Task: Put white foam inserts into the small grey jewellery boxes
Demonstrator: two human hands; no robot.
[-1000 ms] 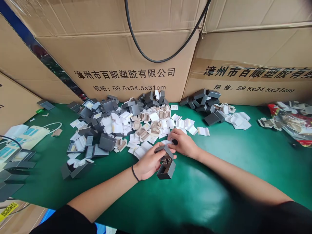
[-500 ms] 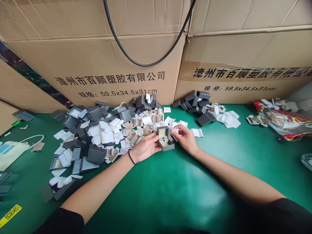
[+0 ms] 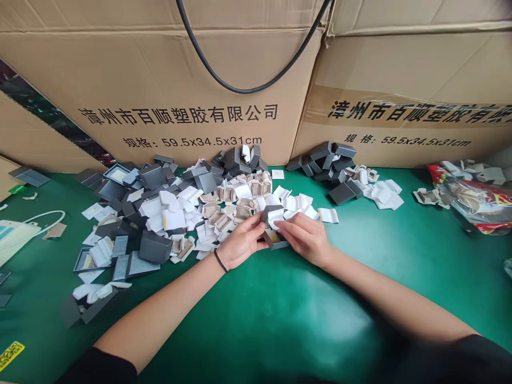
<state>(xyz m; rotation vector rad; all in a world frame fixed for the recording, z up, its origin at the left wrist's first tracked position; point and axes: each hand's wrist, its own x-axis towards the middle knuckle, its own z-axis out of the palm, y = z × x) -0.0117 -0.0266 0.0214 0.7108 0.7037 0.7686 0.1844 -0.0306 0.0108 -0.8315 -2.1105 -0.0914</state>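
Note:
My left hand (image 3: pixel 245 241) grips a small dark grey jewelry box (image 3: pixel 277 241) by its left side, with the lid raised. Between the fingertips of my right hand (image 3: pixel 306 238) is a white padded insert (image 3: pixel 274 217), held against the inside of the lid. My right fingers partly cover the box's right side and its base. Just behind the box lie more white inserts (image 3: pixel 296 202) and a row of grey-brown cardboard pieces (image 3: pixel 243 210), apart from both hands.
A heap of dark boxes (image 3: pixel 155 246) and white inserts spreads to the left. A smaller pile of dark boxes (image 3: pixel 340 191) stands at back right, near a red plastic bag (image 3: pixel 476 197). Large cartons (image 3: pixel 192 69) wall the green table (image 3: pixel 256 320), and a black cable (image 3: pixel 244 90) hangs before them.
My right hand has moved left, bringing the white insert from beside the box to the inside of its lid. The left hand still holds the box. The view has shifted slightly.

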